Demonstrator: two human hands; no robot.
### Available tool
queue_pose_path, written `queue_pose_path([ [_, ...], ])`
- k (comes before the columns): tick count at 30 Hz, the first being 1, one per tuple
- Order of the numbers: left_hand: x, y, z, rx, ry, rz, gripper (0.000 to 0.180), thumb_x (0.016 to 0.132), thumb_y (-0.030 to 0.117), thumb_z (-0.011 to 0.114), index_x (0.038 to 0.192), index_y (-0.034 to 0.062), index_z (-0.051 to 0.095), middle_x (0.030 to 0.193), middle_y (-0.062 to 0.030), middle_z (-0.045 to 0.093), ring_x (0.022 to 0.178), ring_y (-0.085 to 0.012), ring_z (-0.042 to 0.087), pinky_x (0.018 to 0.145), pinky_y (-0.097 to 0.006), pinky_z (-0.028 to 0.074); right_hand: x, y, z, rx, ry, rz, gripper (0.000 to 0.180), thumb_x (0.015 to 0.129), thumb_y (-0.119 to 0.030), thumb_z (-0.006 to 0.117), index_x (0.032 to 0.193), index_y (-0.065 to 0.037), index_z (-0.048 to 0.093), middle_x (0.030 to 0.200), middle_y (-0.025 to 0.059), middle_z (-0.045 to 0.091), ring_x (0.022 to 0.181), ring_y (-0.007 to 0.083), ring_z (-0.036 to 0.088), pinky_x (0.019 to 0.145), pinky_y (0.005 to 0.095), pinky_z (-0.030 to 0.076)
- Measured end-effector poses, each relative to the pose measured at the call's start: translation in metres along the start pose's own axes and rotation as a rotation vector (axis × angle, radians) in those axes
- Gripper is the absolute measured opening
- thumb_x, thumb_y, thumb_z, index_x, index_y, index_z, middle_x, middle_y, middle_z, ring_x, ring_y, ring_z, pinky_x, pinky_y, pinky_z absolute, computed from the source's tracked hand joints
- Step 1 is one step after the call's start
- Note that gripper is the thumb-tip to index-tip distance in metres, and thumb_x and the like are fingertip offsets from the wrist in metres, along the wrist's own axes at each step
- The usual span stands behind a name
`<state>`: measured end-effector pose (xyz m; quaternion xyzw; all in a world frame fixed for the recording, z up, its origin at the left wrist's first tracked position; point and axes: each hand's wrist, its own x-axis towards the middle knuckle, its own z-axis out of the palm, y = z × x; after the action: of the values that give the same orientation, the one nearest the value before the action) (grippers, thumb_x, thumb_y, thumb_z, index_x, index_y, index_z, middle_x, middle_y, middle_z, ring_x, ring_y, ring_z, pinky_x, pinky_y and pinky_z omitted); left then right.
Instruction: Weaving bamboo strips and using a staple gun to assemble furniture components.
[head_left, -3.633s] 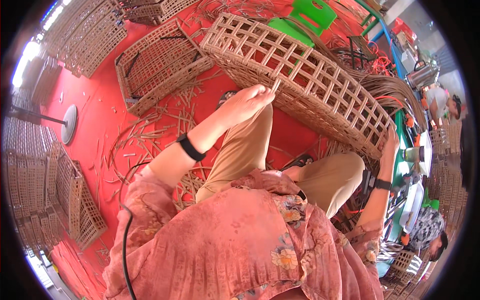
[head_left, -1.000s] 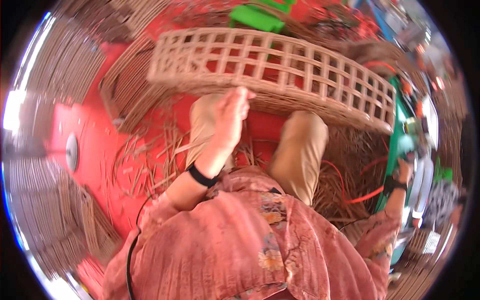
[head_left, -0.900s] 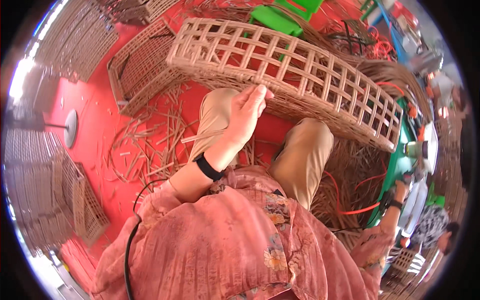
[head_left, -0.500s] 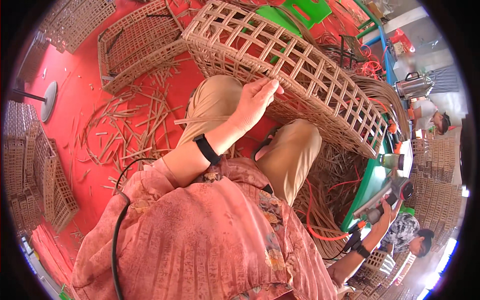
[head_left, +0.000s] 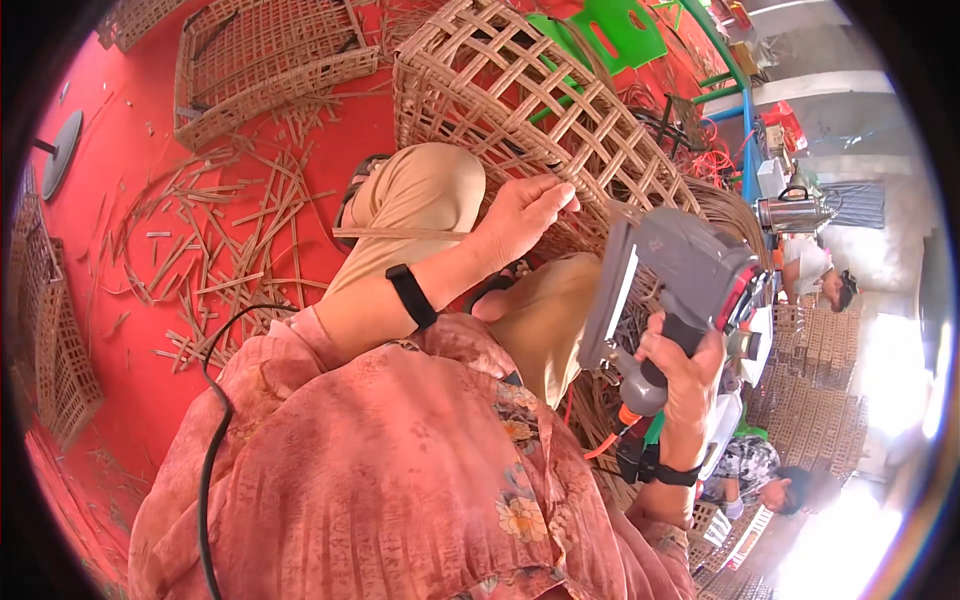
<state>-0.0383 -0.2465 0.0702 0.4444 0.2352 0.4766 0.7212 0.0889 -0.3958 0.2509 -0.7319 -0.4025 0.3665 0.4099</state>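
An open-weave brown rattan basket (head_left: 520,125) leans tilted in front of my knees. My left hand (head_left: 525,215) is closed at its near edge, fingertips pinched together; what they hold is too small to make out. A flat rattan strip (head_left: 400,234) lies across my left knee and passes behind that wrist. In my right hand (head_left: 685,375) is a grey air stapler (head_left: 680,260), gripped round its dark handle. Its nose points toward the basket, close to my left hand. An orange air hose (head_left: 603,443) joins the stapler at the handle's end.
Cut rattan strips (head_left: 240,220) litter the red floor at left. Another woven basket (head_left: 270,65) sits at far left. A green plastic chair (head_left: 630,40) stands behind the basket. At right are a metal kettle (head_left: 790,212) and two people (head_left: 815,275), (head_left: 745,475) among stacked woven panels.
My right hand has brought the stapler up from the table at the right to beside the basket. The left hand stays at the basket's edge. The whole view has shifted a little.
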Motion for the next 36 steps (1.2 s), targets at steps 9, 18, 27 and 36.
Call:
queue_pose_path([
  [9,-0.001,0.000,0.001,0.053,0.001,0.000,0.033,0.096,0.033,0.053,0.087,0.0038,0.064,0.070,0.0039,0.052,0.063,-0.0042,0.040,0.057,-0.022,0.037,0.023,-0.013,0.018,0.076,-0.091,0.069,0.038,0.069,-0.008,0.071,0.102,0.002,0.055,0.081,0.0048,0.057,0.063,0.0129,0.056,0.058,0.0279,0.048],
  [18,-0.001,0.001,0.002,0.010,0.001,0.026,0.035,0.096,0.033,0.053,0.086,0.0016,0.064,0.069,0.0037,0.051,0.063,-0.0047,0.041,0.056,-0.022,0.037,0.029,-0.010,0.016,0.023,-0.082,0.059,0.038,0.072,-0.010,0.071,0.104,0.003,0.055,0.083,0.0059,0.058,0.063,0.0135,0.057,0.058,0.0281,0.049],
  [27,-0.001,0.000,0.002,0.072,0.009,0.039,0.035,0.096,0.033,0.052,0.086,0.0021,0.065,0.075,0.0022,0.057,0.067,-0.0062,0.046,0.062,-0.023,0.041,0.032,-0.012,0.017,0.014,-0.069,0.054,0.041,0.072,-0.013,0.072,0.104,0.004,0.055,0.082,0.0074,0.058,0.061,0.0146,0.058,0.055,0.0289,0.050],
  [36,0.000,-0.005,0.001,0.073,0.011,0.075,0.034,0.097,0.032,0.050,0.088,0.0023,0.063,0.075,0.0024,0.056,0.068,-0.0059,0.045,0.063,-0.023,0.041,0.029,-0.013,0.025,0.098,-0.051,0.039,0.036,0.074,-0.011,0.070,0.103,0.002,0.054,0.082,0.0073,0.058,0.060,0.0134,0.057,0.055,0.0283,0.050],
])
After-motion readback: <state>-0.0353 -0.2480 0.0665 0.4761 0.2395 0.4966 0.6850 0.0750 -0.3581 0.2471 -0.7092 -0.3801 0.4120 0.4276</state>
